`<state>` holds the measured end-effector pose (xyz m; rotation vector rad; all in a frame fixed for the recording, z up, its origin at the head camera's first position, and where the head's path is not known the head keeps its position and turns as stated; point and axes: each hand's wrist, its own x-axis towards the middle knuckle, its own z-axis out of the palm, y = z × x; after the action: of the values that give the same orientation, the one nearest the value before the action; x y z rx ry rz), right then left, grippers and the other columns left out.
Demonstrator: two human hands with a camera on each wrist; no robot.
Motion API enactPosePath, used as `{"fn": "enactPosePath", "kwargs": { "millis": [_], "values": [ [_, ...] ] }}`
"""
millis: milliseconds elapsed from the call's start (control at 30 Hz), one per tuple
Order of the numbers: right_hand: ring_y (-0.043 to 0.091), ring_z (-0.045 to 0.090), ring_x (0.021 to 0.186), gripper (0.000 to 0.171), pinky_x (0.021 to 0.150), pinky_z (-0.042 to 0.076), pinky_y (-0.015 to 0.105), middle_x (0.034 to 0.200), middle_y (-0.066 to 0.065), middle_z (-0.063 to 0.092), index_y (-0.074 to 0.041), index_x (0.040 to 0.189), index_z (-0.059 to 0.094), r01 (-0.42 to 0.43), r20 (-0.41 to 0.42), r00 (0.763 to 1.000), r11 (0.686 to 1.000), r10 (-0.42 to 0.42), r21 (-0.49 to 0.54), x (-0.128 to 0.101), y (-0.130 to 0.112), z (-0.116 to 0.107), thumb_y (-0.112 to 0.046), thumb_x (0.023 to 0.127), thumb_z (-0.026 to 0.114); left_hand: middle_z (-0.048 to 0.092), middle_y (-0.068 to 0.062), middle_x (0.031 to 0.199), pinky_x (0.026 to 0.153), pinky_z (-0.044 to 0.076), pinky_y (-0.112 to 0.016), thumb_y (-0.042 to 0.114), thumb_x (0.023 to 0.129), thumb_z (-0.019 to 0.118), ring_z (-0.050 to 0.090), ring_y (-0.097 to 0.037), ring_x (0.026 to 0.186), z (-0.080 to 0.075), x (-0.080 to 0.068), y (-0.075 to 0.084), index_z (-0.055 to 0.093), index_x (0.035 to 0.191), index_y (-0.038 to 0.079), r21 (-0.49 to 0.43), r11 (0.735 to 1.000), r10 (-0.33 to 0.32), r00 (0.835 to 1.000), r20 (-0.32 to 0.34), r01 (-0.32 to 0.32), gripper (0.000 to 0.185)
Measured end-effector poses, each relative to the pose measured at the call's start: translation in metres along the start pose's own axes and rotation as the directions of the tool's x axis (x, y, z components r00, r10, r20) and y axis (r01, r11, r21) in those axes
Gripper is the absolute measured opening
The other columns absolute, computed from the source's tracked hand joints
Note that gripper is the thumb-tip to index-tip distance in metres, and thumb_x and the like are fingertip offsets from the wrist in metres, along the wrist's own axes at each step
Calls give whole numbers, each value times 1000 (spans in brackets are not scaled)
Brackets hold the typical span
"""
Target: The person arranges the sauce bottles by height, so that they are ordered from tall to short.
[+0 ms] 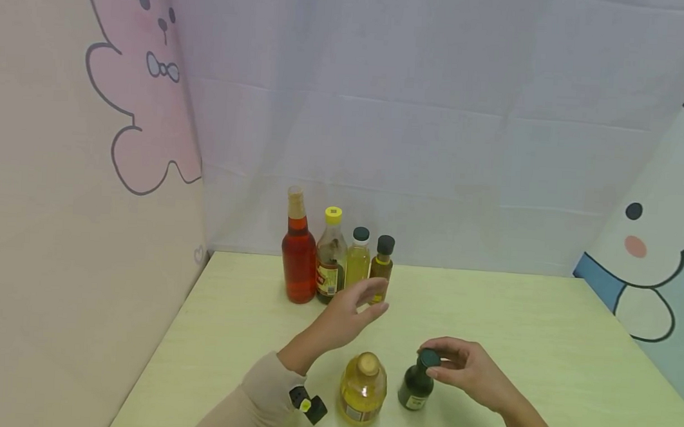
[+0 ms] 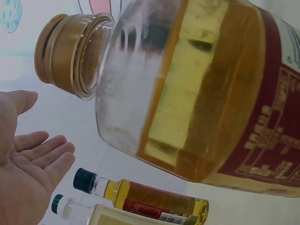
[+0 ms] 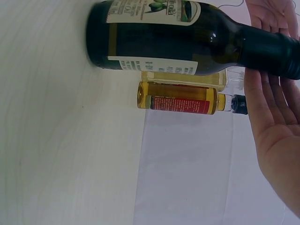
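Label text on row bottles too small to read; right forearm cut off by frame edge.

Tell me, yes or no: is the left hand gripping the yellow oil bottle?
No, the left hand hovers open above the table, apart from the yellow oil bottle.

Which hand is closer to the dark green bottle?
Right. The right hand touches the cap of the dark green bottle; the left hand hovers open farther back, near the row of bottles.
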<state>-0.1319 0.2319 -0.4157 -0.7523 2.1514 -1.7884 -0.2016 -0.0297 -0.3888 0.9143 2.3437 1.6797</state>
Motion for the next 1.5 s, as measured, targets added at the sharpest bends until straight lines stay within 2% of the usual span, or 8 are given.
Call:
{"fn": "enactPosePath", "kwargs": {
  "millis": [200, 367, 567, 767, 1067, 1300, 1500],
  "values": [
    [28, 57, 100, 30, 78, 49, 34, 110, 17, 57, 6, 116, 52, 4, 2, 1000, 1000, -4, -6, 0, 1, 0, 0, 87, 57, 45, 6, 130, 93, 37, -28, 36, 91, 52, 41, -12, 119, -2, -7, -2, 42, 132, 17, 0, 1000, -3, 1000, 10, 3, 46],
    [26, 57, 101, 30, 78, 49, 35, 111, 16, 57, 5, 116, 52, -9, 3, 1000, 1000, 9, 9, -1, 0, 0, -1, 87, 57, 46, 10, 128, 94, 37, -30, 39, 90, 53, 41, -8, 118, -2, -12, -3, 43, 132, 19, -5, 1000, -15, 1000, 20, 15, 48],
    [28, 57, 101, 30, 78, 49, 35, 112, 15, 56, 5, 116, 52, -15, 8, 1000, 1000, 14, 24, 0, 0, 0, -1, 87, 57, 48, 5, 128, 95, 36, -28, 37, 90, 53, 42, -13, 119, -2, -17, -5, 44, 131, 19, -13, 1000, -7, 999, 35, 7, 46],
    [28, 57, 101, 30, 78, 49, 35, 111, 17, 56, 7, 116, 51, -4, 14, 1000, 1000, 3, 26, 0, 0, 0, 1, 87, 56, 49, 2, 126, 96, 36, -33, 34, 91, 53, 44, -10, 116, -2, -23, -6, 44, 131, 12, -36, 999, 19, 997, 76, -16, 46],
    [27, 57, 100, 30, 78, 49, 34, 111, 21, 56, 8, 116, 52, -3, 8, 1000, 1000, 3, 16, 1, -1, 0, 1, 87, 57, 52, 6, 123, 95, 36, -32, 33, 92, 51, 44, -10, 116, 0, -35, -14, 46, 129, 19, -53, 998, 30, 988, 152, -22, 40],
    [26, 57, 100, 30, 78, 49, 34, 111, 29, 52, 8, 115, 52, -9, 5, 1000, 1000, 9, 14, 1, -1, 0, 0, 86, 58, 53, 3, 121, 95, 37, -34, 28, 93, 51, 46, -12, 114, 2, -44, -19, 46, 129, 16, -57, 997, 55, 983, 177, -46, 38],
    [25, 57, 100, 30, 78, 49, 34, 111, 29, 52, 7, 115, 52, -10, 8, 1000, 1000, 10, 16, 1, -1, -1, 0, 86, 58, 54, 3, 120, 95, 36, -30, 29, 91, 54, 45, -12, 115, 0, -49, -17, 48, 126, 15, -55, 996, 81, 975, 209, -71, 38]
  ]
}}
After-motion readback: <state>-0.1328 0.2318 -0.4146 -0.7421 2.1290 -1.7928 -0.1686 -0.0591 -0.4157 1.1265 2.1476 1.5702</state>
